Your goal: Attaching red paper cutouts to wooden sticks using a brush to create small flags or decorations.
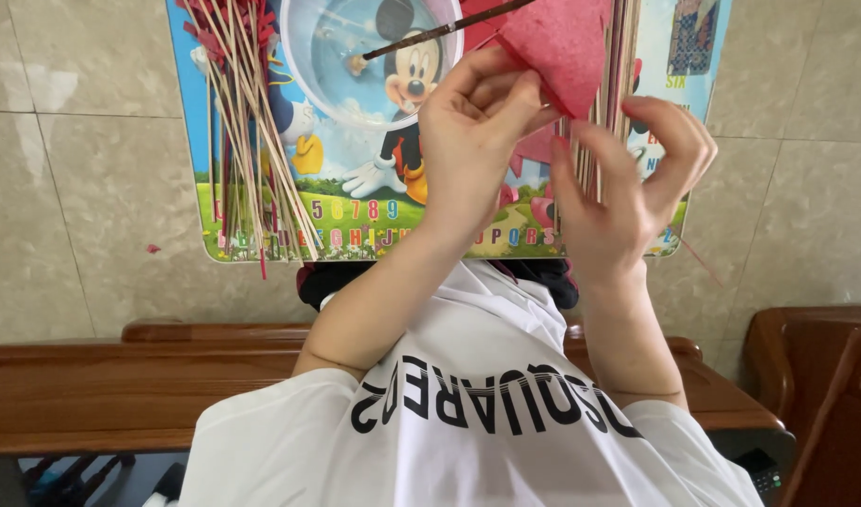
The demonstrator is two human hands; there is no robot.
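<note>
over a small colourful table (198, 141) with cartoon pictures, letters and numbers on its top, the person's two hands are raised close together. the left hand (477, 122) pinches the lower edge of a red paper sheet (562, 47), a roughly triangular piece that hangs above the table near its far right side; thumb and fingers are closed on the paper. the right hand (628, 188) sits just beside it, a little lower, with the fingers curled and slightly spread; its fingertips look to touch a bundle of thin wooden sticks (604, 122) standing behind the paper, but i cannot tell whether it grips them or the paper. the hands are near each other and not joined.

on the left part of the table lies a loose heap of thin sticks (252, 131), some with red paper bits stuck to them. near the middle stands a clear plastic bowl (337, 84), and a dark brush (440, 31) rests across its rim, its tip inside the bowl. the person wears a white t-shirt (468, 413) with dark lettering. a wooden bench (121, 385) runs below, on a beige tiled floor (83, 188), where a tiny red scrap (153, 249) lies left of the table.
</note>
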